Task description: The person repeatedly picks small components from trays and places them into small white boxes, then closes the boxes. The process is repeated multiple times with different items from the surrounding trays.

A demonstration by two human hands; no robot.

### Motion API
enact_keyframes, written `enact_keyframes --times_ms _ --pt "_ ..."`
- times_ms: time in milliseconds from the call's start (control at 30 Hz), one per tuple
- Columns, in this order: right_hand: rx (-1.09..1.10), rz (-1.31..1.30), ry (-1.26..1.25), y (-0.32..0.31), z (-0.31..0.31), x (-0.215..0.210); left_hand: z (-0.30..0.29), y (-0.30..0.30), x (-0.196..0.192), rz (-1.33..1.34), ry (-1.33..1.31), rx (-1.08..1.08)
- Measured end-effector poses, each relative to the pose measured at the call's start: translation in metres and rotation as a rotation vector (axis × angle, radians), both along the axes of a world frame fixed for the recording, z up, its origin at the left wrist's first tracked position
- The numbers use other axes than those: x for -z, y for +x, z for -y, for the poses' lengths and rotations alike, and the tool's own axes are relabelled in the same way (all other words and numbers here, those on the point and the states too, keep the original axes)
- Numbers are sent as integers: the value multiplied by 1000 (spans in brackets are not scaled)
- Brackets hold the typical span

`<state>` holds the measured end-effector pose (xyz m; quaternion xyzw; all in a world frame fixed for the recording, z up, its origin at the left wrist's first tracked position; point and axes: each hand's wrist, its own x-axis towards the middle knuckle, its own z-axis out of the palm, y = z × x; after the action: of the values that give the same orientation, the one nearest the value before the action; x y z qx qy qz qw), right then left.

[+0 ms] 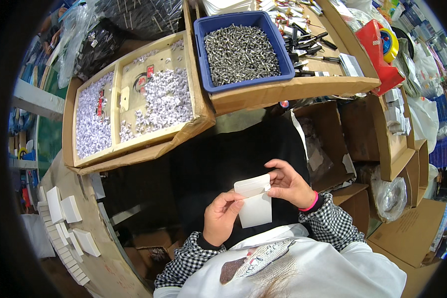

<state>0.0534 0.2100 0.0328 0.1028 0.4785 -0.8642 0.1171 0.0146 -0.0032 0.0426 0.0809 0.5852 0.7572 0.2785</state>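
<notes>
In the head view, the left hand (222, 214) pinched the left edge of a small white envelope (255, 204), and the right hand (289, 185) pinched its open flap at the top. The envelope was held over the lap, below a blue bin of metal screws (240, 52).

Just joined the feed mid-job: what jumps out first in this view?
At lower centre, the left hand and right hand hold a small white envelope between them, its flap up. Above, at top centre, a blue bin heaped with grey metal screws sits on a cardboard ledge. To its left, a divided cardboard tray holds piles of small white parts.
</notes>
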Motion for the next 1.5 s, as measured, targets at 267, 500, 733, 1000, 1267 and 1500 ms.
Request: enact_keyframes --times_ms 267,500,733,1000,1267,1500 --pt "-132 -418 671 -7 -4 -11 2 -7 2 -2 -38 25" --pt "-273 -435 734 -17 -15 -31 -1 -3 3 -24 63 100" --pt "-279 -646 994 -26 -4 -48 -7 -1 0 11 96 139" --pt "-227 -630 933 -20 1 -54 -15 -9 9 10 215 430" --pt "-191 -566 1024 -13 10 -61 -14 2 6 88 56 340" --pt "-136 -554 1109 -5 11 -64 -14 8 6 56 64 252"
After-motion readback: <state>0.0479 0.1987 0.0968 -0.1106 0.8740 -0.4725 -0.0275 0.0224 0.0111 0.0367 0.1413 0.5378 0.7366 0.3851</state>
